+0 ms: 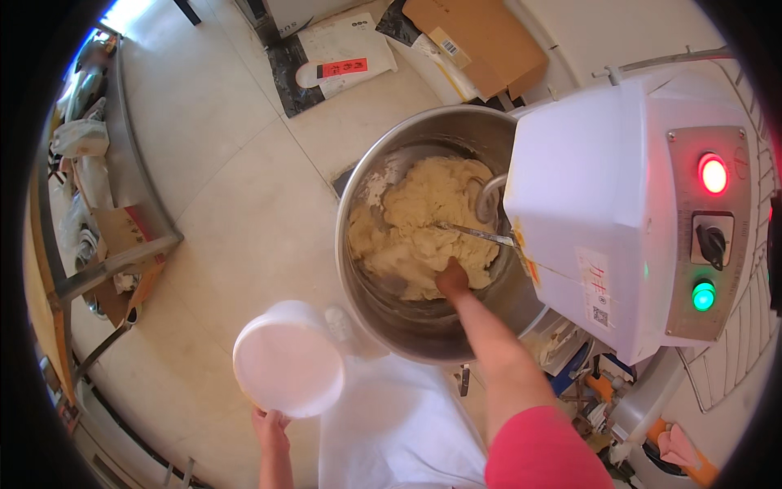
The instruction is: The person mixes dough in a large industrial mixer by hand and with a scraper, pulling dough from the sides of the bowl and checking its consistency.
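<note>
Right hand (452,279) is down inside the big steel mixing bowl (366,163), pushed into the near edge of the dough (423,220). Only the back of it shows, with the fingers buried in the dough, so I honestly can't tell if they're spread or bunched up. The arm comes up from the bottom of the shot with a pink sleeve (542,452) at the shoulder end.

Left hand (270,428) is gripping a white plastic tub (287,359) by its bottom edge, fingers closed on the rim. It's held out to the left of the bowl and just beside it, tipped so the flat white face points up at the camera.

The dough is a pale yellow shaggy lump filling most of the bowl floor, with a metal hook (487,200) and a thin bar running into it from the mixer side.

That mixer (603,196) is a white boxy machine on the right, with a red light (713,174), a black switch (712,242) and a green light (703,296) on its panel. A white apron (399,424) hangs down between the arms. On the tile floor (236,187) up top there's a flour sack (342,57) and some flattened cardboard (481,37), and a metal rack (122,163) runs along the left.
</note>
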Action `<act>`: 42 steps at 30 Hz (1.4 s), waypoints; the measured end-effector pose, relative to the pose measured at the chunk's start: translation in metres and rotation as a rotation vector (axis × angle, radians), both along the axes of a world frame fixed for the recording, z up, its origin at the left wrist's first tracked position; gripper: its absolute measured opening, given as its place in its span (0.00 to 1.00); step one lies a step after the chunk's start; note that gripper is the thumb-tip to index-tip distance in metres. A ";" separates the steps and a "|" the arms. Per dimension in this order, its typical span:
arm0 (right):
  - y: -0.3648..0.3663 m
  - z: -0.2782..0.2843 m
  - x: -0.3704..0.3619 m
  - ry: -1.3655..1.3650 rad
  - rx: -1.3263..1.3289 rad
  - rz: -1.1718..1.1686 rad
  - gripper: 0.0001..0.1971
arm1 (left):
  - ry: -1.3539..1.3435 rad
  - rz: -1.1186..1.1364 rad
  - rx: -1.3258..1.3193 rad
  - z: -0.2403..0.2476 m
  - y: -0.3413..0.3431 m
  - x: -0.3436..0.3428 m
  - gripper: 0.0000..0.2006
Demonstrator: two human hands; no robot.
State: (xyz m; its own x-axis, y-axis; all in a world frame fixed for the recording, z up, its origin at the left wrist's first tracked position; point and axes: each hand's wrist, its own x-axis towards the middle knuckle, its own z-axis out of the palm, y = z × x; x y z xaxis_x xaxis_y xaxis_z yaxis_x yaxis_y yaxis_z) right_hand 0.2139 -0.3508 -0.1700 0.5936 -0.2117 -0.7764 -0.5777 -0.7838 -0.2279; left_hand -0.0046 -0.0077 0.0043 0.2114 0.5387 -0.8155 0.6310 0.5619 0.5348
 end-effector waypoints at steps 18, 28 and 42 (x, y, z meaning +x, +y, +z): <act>0.040 0.001 0.014 -0.242 0.024 0.439 0.17 | -0.052 -0.037 -0.003 0.017 -0.006 0.005 0.10; 0.071 0.062 -0.027 -0.400 0.117 0.305 0.28 | -0.093 -0.122 0.036 0.073 -0.011 0.022 0.10; 0.019 0.158 -0.064 -0.513 0.325 -0.405 0.05 | -0.106 -0.377 0.141 0.125 -0.013 0.038 0.07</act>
